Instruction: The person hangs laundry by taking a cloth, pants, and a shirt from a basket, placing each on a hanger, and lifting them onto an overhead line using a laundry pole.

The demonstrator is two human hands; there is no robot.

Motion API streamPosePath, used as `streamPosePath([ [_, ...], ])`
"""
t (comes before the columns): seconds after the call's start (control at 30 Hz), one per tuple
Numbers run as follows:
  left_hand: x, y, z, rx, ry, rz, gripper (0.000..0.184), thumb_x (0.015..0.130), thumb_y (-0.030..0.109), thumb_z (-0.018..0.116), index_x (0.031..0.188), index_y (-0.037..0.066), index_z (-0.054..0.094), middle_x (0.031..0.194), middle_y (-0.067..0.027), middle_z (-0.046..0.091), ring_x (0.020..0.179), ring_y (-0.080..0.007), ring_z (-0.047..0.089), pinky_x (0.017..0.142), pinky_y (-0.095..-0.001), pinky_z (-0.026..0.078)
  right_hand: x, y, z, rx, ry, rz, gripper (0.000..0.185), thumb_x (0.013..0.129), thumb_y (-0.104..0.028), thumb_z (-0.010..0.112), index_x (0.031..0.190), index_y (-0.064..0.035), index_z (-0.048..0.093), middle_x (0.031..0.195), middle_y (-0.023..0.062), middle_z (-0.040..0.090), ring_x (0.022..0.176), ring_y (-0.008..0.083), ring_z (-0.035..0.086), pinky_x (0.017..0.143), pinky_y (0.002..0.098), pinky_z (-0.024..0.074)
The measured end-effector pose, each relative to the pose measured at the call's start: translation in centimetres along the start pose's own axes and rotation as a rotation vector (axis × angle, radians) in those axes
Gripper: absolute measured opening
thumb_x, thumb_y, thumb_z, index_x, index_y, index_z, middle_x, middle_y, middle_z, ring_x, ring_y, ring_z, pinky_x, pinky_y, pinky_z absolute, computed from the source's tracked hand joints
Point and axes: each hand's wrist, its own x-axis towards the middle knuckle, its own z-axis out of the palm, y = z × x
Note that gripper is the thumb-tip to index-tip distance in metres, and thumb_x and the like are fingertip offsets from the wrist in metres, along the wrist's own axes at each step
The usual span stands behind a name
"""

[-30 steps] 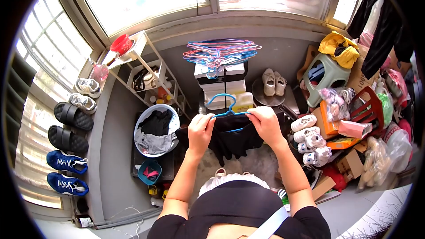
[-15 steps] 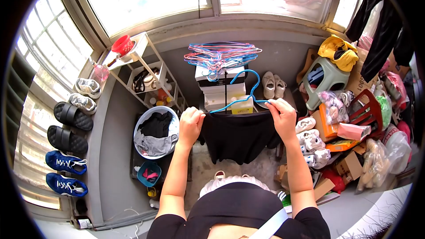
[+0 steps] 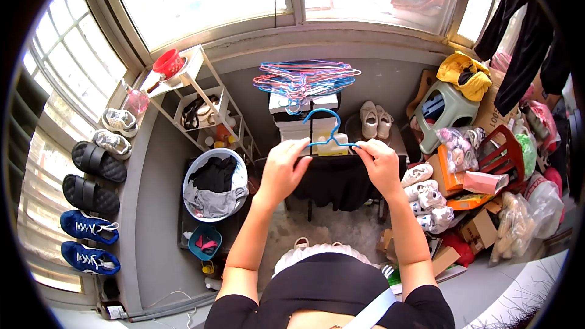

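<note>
In front of me hangs a blue clothes hanger (image 3: 332, 131), its hook pointing up, with a black garment (image 3: 334, 184) draped below its arms. My left hand (image 3: 284, 167) is closed at the hanger's left arm, fingers on the bar and the thumb lower by the cloth. At the opposite end, my right hand (image 3: 379, 161) pinches the right arm between thumb and fingers. The garment's upper edge lies between both hands; how it sits on the hanger ends is hidden by my fingers.
Behind the hanger, a pile of wire hangers (image 3: 304, 79) rests on stacked boxes. A laundry basin (image 3: 242, 173) with clothes and a shelf rack (image 3: 216, 76) stand left. Shoes line the left ledge. On the right are white shoes (image 3: 429, 198), a stool (image 3: 454, 113) and bags.
My left hand has moved right and inward along the hanger, nearer my right hand, which shifted slightly left and down. The hanger's hook moved left and lower, now more upright.
</note>
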Motion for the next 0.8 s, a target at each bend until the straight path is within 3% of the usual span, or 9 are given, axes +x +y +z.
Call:
streamPosePath([
  [0.07, 0.4, 0.9, 0.7, -0.13, -0.169, -0.269, 0.025, 0.082, 0.008, 0.064, 0.106, 0.002, 0.06, 0.091, -0.015, 0.061, 0.08, -0.0298, 0.058, 0.069, -0.0354, 0.046, 0.1, -0.2, 0.7, -0.017, -0.026, -0.027, 0.012, 0.081, -0.013, 0.066, 0.087, -0.0021, 0.065, 0.071, 0.0103, 0.056, 0.065, 0.0266, 0.055, 0.059, 0.0353, 0.0422],
  [0.1, 0.5, 0.4, 1.4, -0.253, -0.018, -0.257, 0.015, 0.084, 0.009, 0.064, 0.097, 0.001, 0.062, 0.08, -0.0136, 0.058, 0.068, -0.0274, 0.056, 0.059, -0.0336, 0.044, 0.1, 0.0, 0.5, -0.021, -0.112, 0.034, 0.014, 0.08, -0.012, 0.068, 0.091, -0.0027, 0.066, 0.078, 0.0103, 0.061, 0.073, 0.0268, 0.058, 0.065, 0.0341, 0.0452],
  [0.2, 0.0, -0.3, 1.2, -0.232, 0.084, -0.28, 0.011, 0.084, 0.01, 0.064, 0.09, 0.001, 0.064, 0.073, -0.0122, 0.057, 0.061, -0.0276, 0.055, 0.056, -0.0337, 0.043, 0.9, 0.1, 0.3, 0.198, -0.084, -0.068, 0.023, 0.076, -0.009, 0.07, 0.098, -0.0035, 0.067, 0.089, 0.0105, 0.065, 0.085, 0.0278, 0.06, 0.076, 0.0333, 0.0469],
  [0.23, -0.1, -0.5, 0.8, -0.189, 0.081, -0.262, 0.01, 0.083, 0.01, 0.065, 0.087, 0.001, 0.064, 0.07, -0.0107, 0.057, 0.057, -0.0251, 0.054, 0.054, -0.032, 0.043, 1.0, 0.3, -0.2, 0.11, -0.105, -0.059, 0.034, 0.071, -0.006, 0.073, 0.105, -0.0048, 0.066, 0.099, 0.0107, 0.066, 0.094, 0.0285, 0.059, 0.086, 0.0342, 0.0454],
  [0.33, -0.8, -1.4, -0.5, -0.219, 0.096, -0.327, 0.01, 0.083, 0.01, 0.065, 0.087, 0.001, 0.064, 0.07, -0.0102, 0.058, 0.056, -0.0221, 0.054, 0.054, -0.03, 0.043, 0.4, 1.3, -0.6, 0.035, -0.114, -0.078, 0.031, 0.068, -0.008, 0.074, 0.098, -0.004, 0.066, 0.095, 0.0107, 0.066, 0.09, 0.0279, 0.06, 0.084, 0.036, 0.0452],
  [0.57, -2.1, -2.9, -4.4, -0.187, 0.05, -0.343, 0.012, 0.083, 0.011, 0.066, 0.089, 0.0, 0.066, 0.069, -0.0089, 0.059, 0.054, -0.0176, 0.053, 0.052, -0.0279, 0.043, -1.1, 1.7, 3.8, 0.084, -0.125, -0.004, 0.015, 0.074, -0.004, 0.07, 0.088, 0.0004, 0.065, 0.077, 0.0123, 0.062, 0.074, 0.0267, 0.059, 0.068, 0.0337, 0.0446],
  [0.8, -3.9, -3.8, -7.4, -0.271, -0.084, -0.453, 0.014, 0.085, 0.013, 0.065, 0.09, 0.0, 0.066, 0.068, -0.0097, 0.06, 0.055, -0.0166, 0.055, 0.053, -0.0279, 0.042, -2.4, 0.7, 8.3, 0.125, -0.214, 0.098, 0.013, 0.078, -0.01, 0.069, 0.088, -0.0018, 0.066, 0.081, 0.0119, 0.065, 0.076, 0.0277, 0.06, 0.072, 0.0333, 0.0449],
])
